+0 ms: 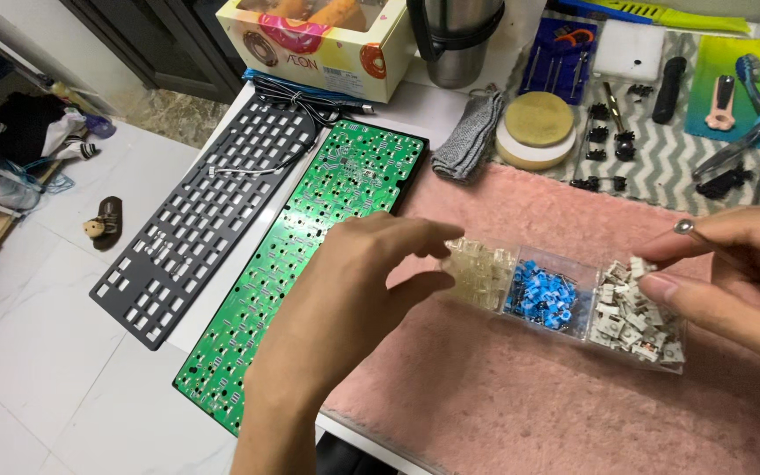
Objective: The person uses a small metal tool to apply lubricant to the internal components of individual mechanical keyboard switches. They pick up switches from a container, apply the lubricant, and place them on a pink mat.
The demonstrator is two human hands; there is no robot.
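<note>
A clear plastic tray (578, 264) with three compartments lies on a pink fluffy mat (521, 396). Clear switch parts (478, 271) fill the left compartment, blue parts (542, 295) the middle one, white parts (633, 318) the right one. My left hand (358, 295) hovers just left of the tray, its fingertips at the clear parts, holding nothing that I can see. At the tray's right end, my right hand (732, 273) pinches a small metal tool with a round silver head (683, 227) above the white parts.
A green keyboard circuit board (310, 237) and a dark grey switch plate (200, 220) lie left of the mat. Behind are a doughnut box (318, 44), a steel tumbler (455, 40), a grey cloth (470, 136), a round pad (537, 130) and several tools on a zigzag mat (670, 158).
</note>
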